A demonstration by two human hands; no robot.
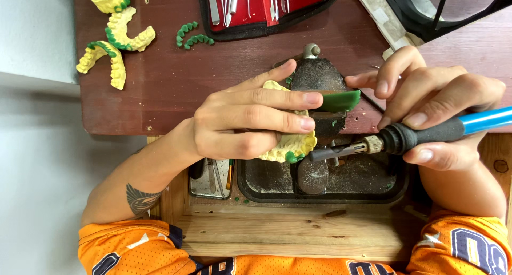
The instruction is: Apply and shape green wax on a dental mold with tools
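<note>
A yellow plaster dental cast [290, 144] was gripped by the left hand [240, 120]; a blue-handled electric wax tool [405, 136] was clasped by the right hand [442, 115]. Steel instruments [250, 0] were kept in a red-lined case [309, 0]. Dark residue was held in a black tray [368, 187].

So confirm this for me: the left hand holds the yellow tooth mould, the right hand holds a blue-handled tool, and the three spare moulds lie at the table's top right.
Not quite. In the head view the spare moulds lie at the table's top left, not right. The rest stands: the left hand holds the yellow tooth mould, the right hand the blue-handled tool.
</note>
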